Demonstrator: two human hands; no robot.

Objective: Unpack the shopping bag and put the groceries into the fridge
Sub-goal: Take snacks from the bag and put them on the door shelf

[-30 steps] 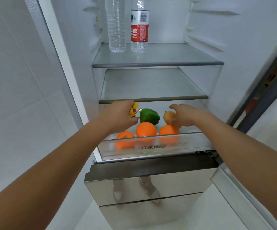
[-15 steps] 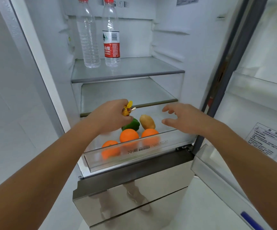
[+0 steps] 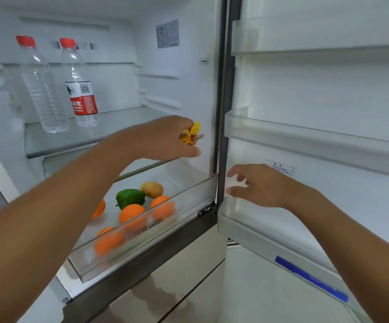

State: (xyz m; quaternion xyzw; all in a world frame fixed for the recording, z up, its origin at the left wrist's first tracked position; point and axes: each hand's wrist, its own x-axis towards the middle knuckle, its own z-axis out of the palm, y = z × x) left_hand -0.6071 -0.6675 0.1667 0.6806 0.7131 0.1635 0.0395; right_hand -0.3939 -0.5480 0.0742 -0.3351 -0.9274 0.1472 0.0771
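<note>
- Our left hand (image 3: pixel 163 138) grips a yellow packet (image 3: pixel 190 135) above the drawer (image 3: pixel 195 194)
- Our right hand (image 3: pixel 261 186), fingers spread, holds nothing beside the door (image 3: pixel 305 101)
- Pepper (image 3: pixel 130 198) and potato (image 3: pixel 152 189) touch in the drawer

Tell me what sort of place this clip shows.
Probably a home kitchen, at an open fridge: water bottles on a glass shelf, a pulled-out drawer of oranges and a green pepper, racks on the door.

bright, cool white interior light from above | motion blur on oranges (image 3: pixel 131 213) | wide-angle bending at edges
</note>
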